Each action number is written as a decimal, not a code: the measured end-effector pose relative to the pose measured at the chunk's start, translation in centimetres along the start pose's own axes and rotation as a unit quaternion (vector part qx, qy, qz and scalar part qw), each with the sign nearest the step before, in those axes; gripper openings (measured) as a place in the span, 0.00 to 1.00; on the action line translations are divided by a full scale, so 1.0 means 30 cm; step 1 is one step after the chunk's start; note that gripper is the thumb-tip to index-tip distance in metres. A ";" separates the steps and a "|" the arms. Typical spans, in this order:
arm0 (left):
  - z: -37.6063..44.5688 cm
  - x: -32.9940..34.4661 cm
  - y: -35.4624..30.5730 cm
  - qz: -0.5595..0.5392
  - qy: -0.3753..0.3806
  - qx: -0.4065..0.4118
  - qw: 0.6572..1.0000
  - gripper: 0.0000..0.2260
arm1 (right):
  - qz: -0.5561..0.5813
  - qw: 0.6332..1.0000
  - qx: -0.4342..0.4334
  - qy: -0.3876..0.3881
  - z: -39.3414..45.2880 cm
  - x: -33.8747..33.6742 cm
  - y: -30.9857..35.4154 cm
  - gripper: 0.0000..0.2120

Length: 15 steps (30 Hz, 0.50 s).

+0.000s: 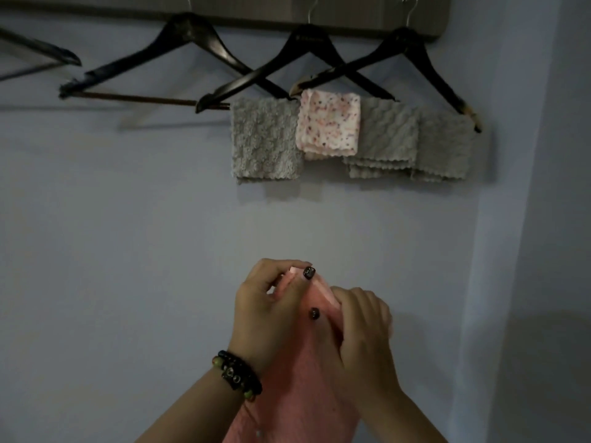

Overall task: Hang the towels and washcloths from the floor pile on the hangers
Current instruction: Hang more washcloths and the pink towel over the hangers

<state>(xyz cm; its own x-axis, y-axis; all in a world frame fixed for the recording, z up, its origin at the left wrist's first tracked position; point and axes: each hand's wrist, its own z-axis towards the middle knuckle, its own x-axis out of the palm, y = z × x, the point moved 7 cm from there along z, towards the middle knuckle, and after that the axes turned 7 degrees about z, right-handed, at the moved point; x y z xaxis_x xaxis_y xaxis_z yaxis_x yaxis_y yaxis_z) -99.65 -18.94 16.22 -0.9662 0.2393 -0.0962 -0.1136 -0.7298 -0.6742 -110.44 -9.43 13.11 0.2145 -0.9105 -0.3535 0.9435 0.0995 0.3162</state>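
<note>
A pink towel (pixel 307 378) hangs down between my two hands in front of the wall. My left hand (pixel 268 311) pinches its top edge with thumb and fingers. My right hand (pixel 361 334) grips the same edge just to the right. Above, black wooden hangers hang from a dark rail (pixel 319 14). The left hanger (pixel 179 49) has a bare bar. The middle hanger (pixel 307 46) and the right hanger (pixel 412 49) carry a grey washcloth (pixel 265 142), a pink speckled washcloth (pixel 329 123) and two more grey washcloths (pixel 387 135).
Part of another hanger (pixel 41 55) shows at the far left. The wall (pixel 128 251) is pale blue. A wall corner (pixel 524 219) juts out on the right. The floor pile is out of view.
</note>
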 end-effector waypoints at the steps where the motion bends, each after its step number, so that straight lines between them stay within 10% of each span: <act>1: 0.016 -0.008 -0.016 0.018 -0.015 0.021 1.000 0.07 | -0.025 0.999 -0.035 0.003 0.017 -0.006 0.008 0.10; 4: 0.074 -0.039 -0.057 0.058 -0.050 0.064 0.995 0.07 | -0.113 0.989 -0.094 -0.011 0.101 -0.037 0.023 0.03; 8: 0.153 -0.066 -0.106 0.086 -0.050 0.112 0.989 0.06 | -0.169 0.980 0.041 0.100 0.248 -0.036 0.054 0.02; 15: 0.331 -0.140 -0.154 0.085 -0.079 0.169 0.979 0.06 | 0.235 0.926 0.233 0.182 0.415 0.098 0.055 0.06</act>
<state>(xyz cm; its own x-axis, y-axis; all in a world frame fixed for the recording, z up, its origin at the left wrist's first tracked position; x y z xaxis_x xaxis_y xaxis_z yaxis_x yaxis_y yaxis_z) -97.36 -22.92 27.01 -0.9984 0.0137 -0.0539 0.0076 -0.9268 -0.3756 -111.41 -16.95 23.56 0.7239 -0.6072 -0.3274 0.5321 0.1894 0.8252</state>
